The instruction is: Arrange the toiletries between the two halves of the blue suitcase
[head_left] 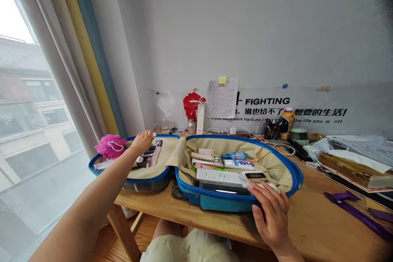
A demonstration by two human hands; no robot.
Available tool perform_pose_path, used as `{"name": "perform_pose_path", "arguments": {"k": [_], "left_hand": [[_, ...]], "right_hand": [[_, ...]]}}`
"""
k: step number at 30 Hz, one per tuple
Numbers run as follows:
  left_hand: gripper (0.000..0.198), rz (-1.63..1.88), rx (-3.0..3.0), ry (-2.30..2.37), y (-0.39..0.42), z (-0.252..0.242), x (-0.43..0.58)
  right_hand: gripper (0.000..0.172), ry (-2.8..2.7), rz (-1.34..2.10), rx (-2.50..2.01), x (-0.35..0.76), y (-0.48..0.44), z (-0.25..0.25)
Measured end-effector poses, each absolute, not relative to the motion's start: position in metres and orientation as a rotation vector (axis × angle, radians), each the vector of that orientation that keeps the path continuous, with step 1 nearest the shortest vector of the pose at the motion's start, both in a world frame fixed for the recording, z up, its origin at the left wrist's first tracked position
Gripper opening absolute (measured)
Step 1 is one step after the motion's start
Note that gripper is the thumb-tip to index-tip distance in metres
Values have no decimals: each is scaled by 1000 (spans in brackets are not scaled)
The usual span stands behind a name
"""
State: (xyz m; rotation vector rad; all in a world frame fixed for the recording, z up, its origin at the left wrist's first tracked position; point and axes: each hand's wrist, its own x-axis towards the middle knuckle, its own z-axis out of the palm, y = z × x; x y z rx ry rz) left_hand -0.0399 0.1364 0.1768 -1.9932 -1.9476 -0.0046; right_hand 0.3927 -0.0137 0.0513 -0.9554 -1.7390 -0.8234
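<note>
An open blue suitcase (215,201) with a beige lining lies on the wooden table. My left hand (143,141) is over its left half, fingers curled together near a small white thing at the fingertips. Beside it in that half are a pink bath puff (111,146) and dark packages. My right hand (272,208) rests with fingers spread at the front rim of the right half, fingertips touching a pack of cotton swabs (257,178). Around that pack lie a white box (218,177), a toothpaste tube (239,164) and a blue bottle (234,156).
Behind the suitcase stand a glass jar (191,127) and a white lamp (200,118). To the right are an orange bottle (286,123), a green-lidded jar (299,136), cables, papers and a purple strap (359,213). A curtained window is at left.
</note>
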Motion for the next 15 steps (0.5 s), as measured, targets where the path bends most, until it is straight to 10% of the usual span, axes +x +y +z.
{"name": "perform_pose_path", "arguments": {"k": [15], "left_hand": [[36, 49, -2691, -1500, 173, 158, 146]], "right_hand": [[31, -1747, -834, -971, 395, -14, 48]]}}
